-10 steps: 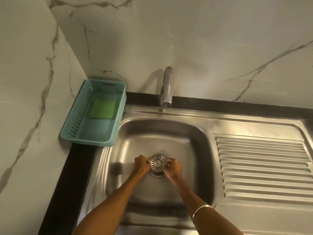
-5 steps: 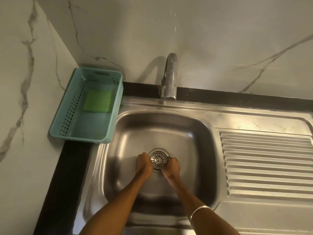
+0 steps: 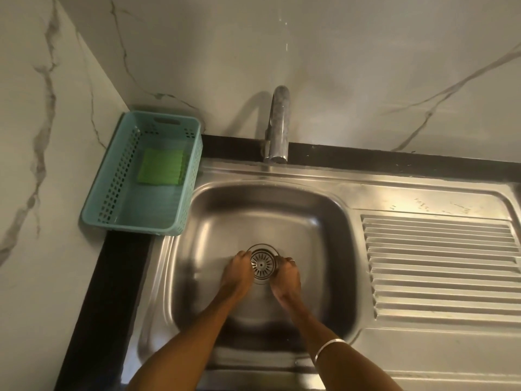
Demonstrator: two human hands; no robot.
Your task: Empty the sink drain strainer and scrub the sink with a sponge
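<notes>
A round metal drain strainer (image 3: 262, 264) sits in the drain hole at the middle of the steel sink basin (image 3: 315, 221). My left hand (image 3: 236, 273) grips its left rim with curled fingers. My right hand (image 3: 286, 277) grips the right rim the same way. Both fingertips are hidden against the strainer's edge. A green sponge (image 3: 161, 170) lies in the teal basket (image 3: 112, 198) at the sink's back left.
A chrome tap (image 3: 277, 131) stands behind the basin at the marble wall. A ribbed steel draining board (image 3: 439, 266) lies to the right. A black counter strip (image 3: 95, 306) runs along the sink's left side.
The strainer has come down from just above the drain into the drain hole, with both hands still on its rim. The camera has shifted slightly.
</notes>
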